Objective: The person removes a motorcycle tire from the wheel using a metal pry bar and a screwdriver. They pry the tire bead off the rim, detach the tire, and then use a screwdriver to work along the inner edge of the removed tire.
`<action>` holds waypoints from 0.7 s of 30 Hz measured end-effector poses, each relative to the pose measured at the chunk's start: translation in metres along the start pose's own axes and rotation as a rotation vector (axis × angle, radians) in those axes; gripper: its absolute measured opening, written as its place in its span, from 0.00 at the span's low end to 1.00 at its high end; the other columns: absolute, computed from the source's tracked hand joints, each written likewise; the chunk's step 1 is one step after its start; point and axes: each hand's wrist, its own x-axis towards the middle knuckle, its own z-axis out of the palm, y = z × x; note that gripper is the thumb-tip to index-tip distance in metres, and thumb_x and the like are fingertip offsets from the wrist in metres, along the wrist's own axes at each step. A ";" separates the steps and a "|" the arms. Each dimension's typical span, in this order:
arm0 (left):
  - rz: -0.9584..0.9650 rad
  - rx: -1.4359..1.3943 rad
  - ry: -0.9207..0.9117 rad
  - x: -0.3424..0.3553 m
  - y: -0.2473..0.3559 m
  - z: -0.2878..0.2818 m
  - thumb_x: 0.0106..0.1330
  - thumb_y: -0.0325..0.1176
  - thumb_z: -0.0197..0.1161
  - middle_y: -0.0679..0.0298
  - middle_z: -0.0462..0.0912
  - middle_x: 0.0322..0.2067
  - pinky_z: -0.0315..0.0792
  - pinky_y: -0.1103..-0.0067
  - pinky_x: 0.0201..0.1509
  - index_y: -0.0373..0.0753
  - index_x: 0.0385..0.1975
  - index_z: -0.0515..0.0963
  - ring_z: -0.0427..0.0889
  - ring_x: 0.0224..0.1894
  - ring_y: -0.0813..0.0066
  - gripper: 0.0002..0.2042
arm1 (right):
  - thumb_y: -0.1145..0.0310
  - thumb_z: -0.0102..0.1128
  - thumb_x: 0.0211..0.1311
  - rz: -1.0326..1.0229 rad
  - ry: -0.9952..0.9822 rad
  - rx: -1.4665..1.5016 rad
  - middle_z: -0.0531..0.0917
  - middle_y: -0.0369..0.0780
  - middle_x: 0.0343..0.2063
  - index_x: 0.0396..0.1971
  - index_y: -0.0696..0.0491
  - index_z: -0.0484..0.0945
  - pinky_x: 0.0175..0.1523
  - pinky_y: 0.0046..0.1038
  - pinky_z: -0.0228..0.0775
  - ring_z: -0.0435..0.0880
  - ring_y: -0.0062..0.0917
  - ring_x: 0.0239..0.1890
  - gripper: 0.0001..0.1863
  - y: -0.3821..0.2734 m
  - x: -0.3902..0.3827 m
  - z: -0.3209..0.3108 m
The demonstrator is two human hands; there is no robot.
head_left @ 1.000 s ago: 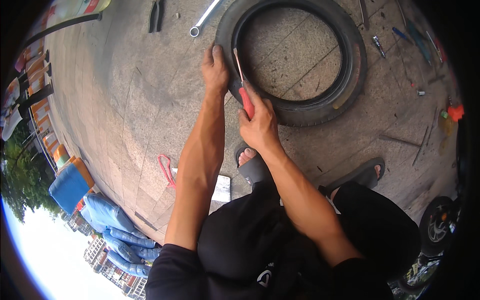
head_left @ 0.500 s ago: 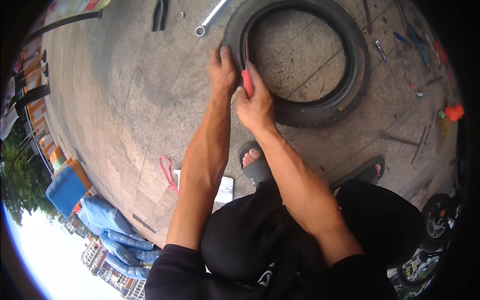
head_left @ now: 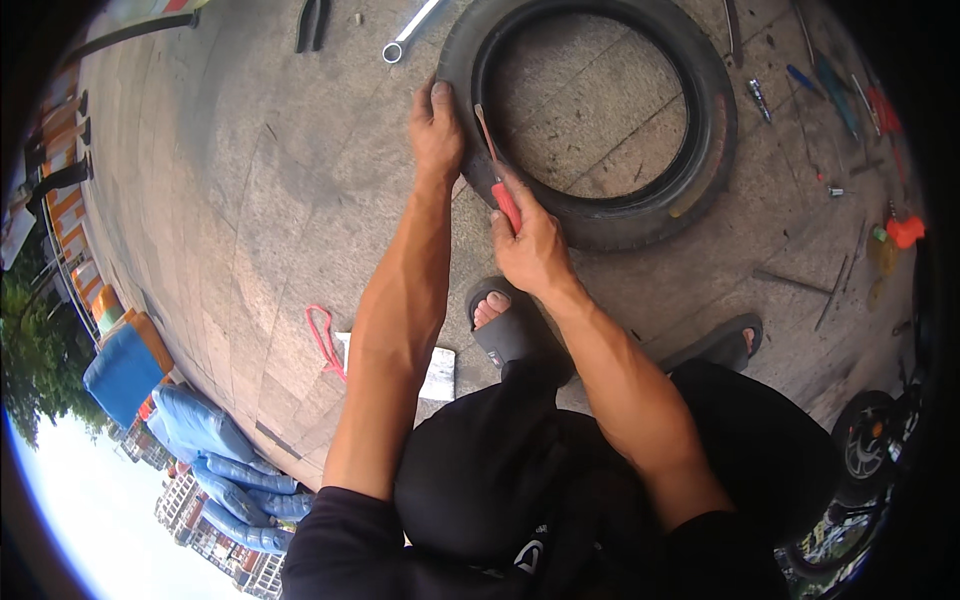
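the person's right hand (head_left: 533,245) is closed around the red handle of a screwdriver (head_left: 507,204), its shaft pointing forward and left of that hand, the tip by the inner edge of a tire (head_left: 625,222). the tire lies ahead of both hands. the left hand (head_left: 436,130) sits against its outer edge, thumb on top; its fingers are mostly hidden, so how firmly it grips cannot be told. if the tip skidded on the smooth rubber, it might jab the nearby left hand; pressing hard at that angle could also nick the edge.
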 end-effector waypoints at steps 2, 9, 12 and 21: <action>-0.006 0.015 -0.015 0.000 0.001 -0.001 0.74 0.44 0.55 0.53 0.80 0.50 0.69 0.76 0.59 0.30 0.58 0.72 0.77 0.53 0.69 0.23 | 0.74 0.52 0.62 0.096 -0.059 0.012 0.79 0.54 0.53 0.66 0.51 0.65 0.60 0.40 0.70 0.77 0.49 0.56 0.30 0.004 -0.007 -0.003; 0.007 0.021 0.001 -0.002 0.004 -0.001 0.74 0.44 0.55 0.55 0.81 0.47 0.71 0.77 0.55 0.31 0.57 0.72 0.78 0.49 0.71 0.23 | 0.74 0.53 0.62 0.165 -0.131 -0.066 0.81 0.52 0.50 0.64 0.49 0.67 0.58 0.39 0.73 0.80 0.46 0.53 0.28 -0.006 -0.016 -0.029; -0.003 0.018 -0.002 -0.004 0.006 -0.001 0.73 0.45 0.55 0.55 0.81 0.47 0.71 0.77 0.55 0.31 0.58 0.72 0.78 0.48 0.72 0.23 | 0.73 0.52 0.63 0.069 -0.236 -0.095 0.83 0.51 0.47 0.62 0.52 0.69 0.57 0.40 0.73 0.81 0.46 0.51 0.25 -0.006 0.007 -0.056; 0.002 0.004 0.022 -0.003 0.009 0.002 0.73 0.48 0.55 0.61 0.81 0.44 0.71 0.79 0.52 0.33 0.55 0.74 0.77 0.45 0.75 0.23 | 0.74 0.52 0.66 0.026 -0.406 -0.152 0.81 0.53 0.50 0.66 0.48 0.65 0.60 0.37 0.72 0.80 0.45 0.55 0.27 0.006 -0.002 -0.091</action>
